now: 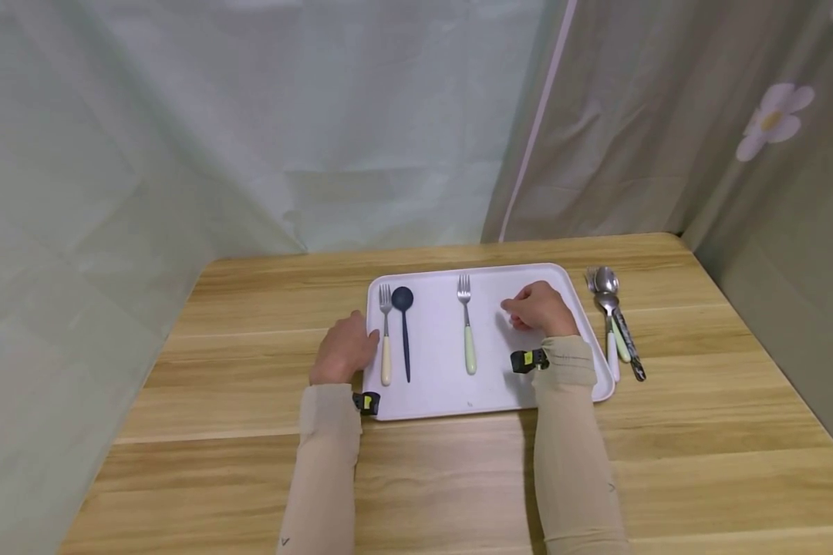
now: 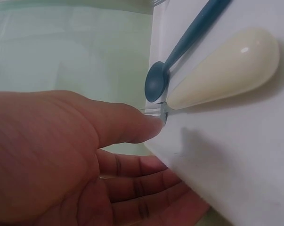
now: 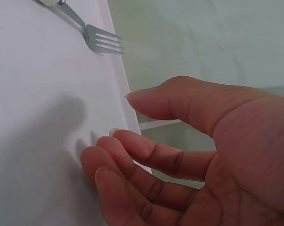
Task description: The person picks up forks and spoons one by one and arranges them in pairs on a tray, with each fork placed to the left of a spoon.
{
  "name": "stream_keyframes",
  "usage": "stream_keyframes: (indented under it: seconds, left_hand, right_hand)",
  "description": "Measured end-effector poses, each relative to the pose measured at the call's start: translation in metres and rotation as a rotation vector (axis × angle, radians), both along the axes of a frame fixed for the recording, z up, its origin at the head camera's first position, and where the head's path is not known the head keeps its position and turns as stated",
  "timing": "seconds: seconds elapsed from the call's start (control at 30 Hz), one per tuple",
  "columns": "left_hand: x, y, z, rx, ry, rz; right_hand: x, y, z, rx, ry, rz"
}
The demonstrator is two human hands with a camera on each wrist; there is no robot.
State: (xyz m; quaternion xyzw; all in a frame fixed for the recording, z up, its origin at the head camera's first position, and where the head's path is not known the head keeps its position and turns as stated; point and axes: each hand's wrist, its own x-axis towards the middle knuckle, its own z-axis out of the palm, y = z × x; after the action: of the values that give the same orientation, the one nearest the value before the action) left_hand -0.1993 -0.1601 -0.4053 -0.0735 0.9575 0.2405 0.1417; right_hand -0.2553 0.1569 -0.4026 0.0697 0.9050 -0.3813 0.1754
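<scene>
A white rectangular tray lies on the wooden table. At its left edge is my left hand, holding the rim with the thumb on the inner side and the fingers along the outside. Close to that thumb lie a cream-handled fork and a dark blue spoon. Farther right on the tray is a fork with a pale green handle. My right hand hovers over the tray's right part, fingers loosely bent, thumb apart from them, holding nothing; in the right wrist view the green-handled fork shows beyond it.
Just right of the tray, a fork and spoons overlap in a pile on the table. Among them are a spoon with a white handle and a black patterned handle. A pale curtain hangs behind the table's far edge.
</scene>
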Motion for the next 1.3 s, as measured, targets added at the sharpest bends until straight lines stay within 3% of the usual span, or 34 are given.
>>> stream_keyframes:
  seconds: [1.3]
  left_hand:
    - [0.002,-0.001,0.000,0.029,-0.015,0.019]
  right_hand:
    - [0.003,0.019,-0.001,-0.039,0.012,-0.024]
